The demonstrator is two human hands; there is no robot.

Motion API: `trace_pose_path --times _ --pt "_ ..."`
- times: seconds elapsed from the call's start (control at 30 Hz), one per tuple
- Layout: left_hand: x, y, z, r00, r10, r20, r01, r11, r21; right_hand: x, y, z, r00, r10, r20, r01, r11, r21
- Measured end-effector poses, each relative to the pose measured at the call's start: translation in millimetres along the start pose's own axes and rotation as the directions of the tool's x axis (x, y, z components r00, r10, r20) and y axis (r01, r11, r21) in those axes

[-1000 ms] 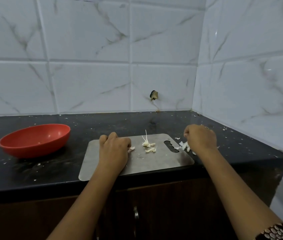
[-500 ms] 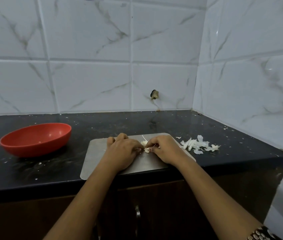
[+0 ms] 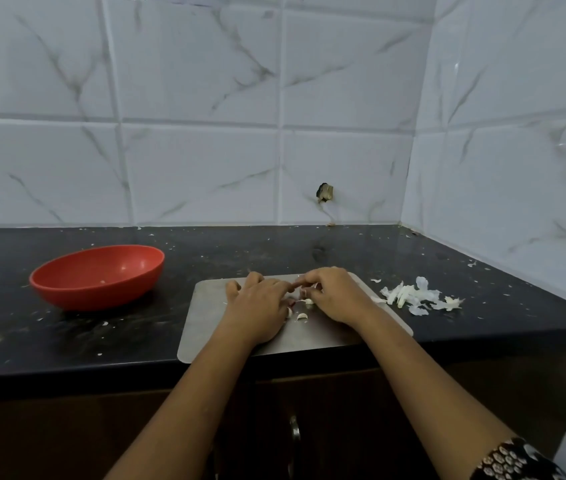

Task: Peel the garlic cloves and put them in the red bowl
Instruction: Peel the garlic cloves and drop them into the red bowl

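Both hands meet over a steel cutting board (image 3: 212,327) on the black counter. My left hand (image 3: 257,306) and my right hand (image 3: 335,294) have their fingertips together and pinch a small garlic clove (image 3: 304,291) between them. A few loose garlic cloves (image 3: 302,317) lie on the board just below the fingers. The red bowl (image 3: 97,275) stands to the left of the board, apart from both hands; a tiny pale speck shows inside it.
A heap of white garlic skins (image 3: 416,296) lies on the counter right of the board. The black counter (image 3: 66,337) is flecked with bits of skin. Tiled walls close the back and right side. A cupboard handle (image 3: 295,431) sits below the counter edge.
My right hand left the skin heap on the right and came to the board's middle, joining the left hand on the garlic. The view has shifted slightly.
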State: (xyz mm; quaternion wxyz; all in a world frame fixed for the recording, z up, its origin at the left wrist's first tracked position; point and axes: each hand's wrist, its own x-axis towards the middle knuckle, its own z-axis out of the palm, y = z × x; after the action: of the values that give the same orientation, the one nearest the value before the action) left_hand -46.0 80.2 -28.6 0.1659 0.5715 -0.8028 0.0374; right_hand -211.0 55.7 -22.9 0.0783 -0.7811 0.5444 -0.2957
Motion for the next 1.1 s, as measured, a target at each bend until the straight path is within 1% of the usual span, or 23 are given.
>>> trace_pose_path --times 0.13,0.27,0.3,0.33,0.37,0.4,0.47,0.53,0.57,0.6,0.63,0.67,0.77,0.87,0.9,1.0,1.1 --pt "1 1 0 0.999 -0.024 -0.035 0.024 1.000 0.010 2 -1 -3 0.999 0.038 0.016 -0.039 0.996 0.074" --pt "3 0 -1 0.998 -0.059 -0.014 0.059 0.998 -0.032 1 3 0 0.999 0.021 -0.023 -0.018 0.990 0.140" --pt "5 0 -2 0.997 -0.080 -0.017 0.078 0.995 -0.058 1 3 1 0.998 0.026 -0.050 -0.016 0.981 0.193" --pt "7 0 -3 0.994 -0.102 -0.026 0.099 0.990 -0.098 1 2 1 0.995 0.046 -0.087 -0.019 0.959 0.284" --pt "8 0 -4 0.992 -0.118 -0.033 0.113 0.983 -0.144 2 1 0 0.989 0.082 -0.121 -0.026 0.914 0.404" --pt "11 0 -5 0.991 -0.127 -0.037 0.117 0.973 -0.199 2 0 -1 0.983 0.127 -0.134 -0.036 0.845 0.533" --pt "18 2 -4 0.990 -0.136 -0.028 0.119 0.933 -0.339 4 -5 -3 0.978 0.190 -0.081 -0.067 0.663 0.746" --pt "22 6 -4 0.988 -0.153 -0.036 0.113 0.851 -0.512 5 -11 -4 0.980 0.200 -0.005 -0.096 0.489 0.867" --pt "22 8 -4 0.984 -0.169 -0.058 0.104 0.806 -0.583 5 -14 -4 0.978 0.205 0.020 -0.107 0.421 0.901" --pt "22 8 -3 0.979 -0.187 -0.082 0.096 0.774 -0.626 6 -15 -3 0.976 0.216 0.036 -0.116 0.371 0.922" --pt "22 9 -3 0.974 -0.199 -0.107 0.085 0.761 -0.643 6 -17 -2 0.973 0.227 0.043 -0.121 0.342 0.932" --pt "21 8 -3 0.970 -0.207 -0.130 0.075 0.759 -0.647 6 -17 -2 0.971 0.236 0.044 -0.124 0.336 0.934" --pt "20 4 -1 0.955 -0.208 -0.211 0.037 0.790 -0.612 4 -17 -2 0.970 0.239 0.047 -0.140 0.390 0.910" --pt "18 2 1 0.949 -0.181 -0.257 0.000 0.817 -0.576 2 -14 -2 0.974 0.218 0.062 -0.147 0.399 0.905" --pt "18 2 2 0.946 -0.170 -0.275 -0.007 0.840 -0.542 2 -13 -3 0.975 0.214 0.060 -0.144 0.407 0.902" --pt "16 3 5 0.933 -0.101 -0.344 -0.033 0.931 -0.363 1 -12 -3 0.975 0.220 0.045 -0.136 0.423 0.896" --pt "14 3 6 0.944 -0.049 -0.325 -0.050 0.956 -0.290 0 -11 -4 0.974 0.222 0.037 -0.133 0.434 0.891"
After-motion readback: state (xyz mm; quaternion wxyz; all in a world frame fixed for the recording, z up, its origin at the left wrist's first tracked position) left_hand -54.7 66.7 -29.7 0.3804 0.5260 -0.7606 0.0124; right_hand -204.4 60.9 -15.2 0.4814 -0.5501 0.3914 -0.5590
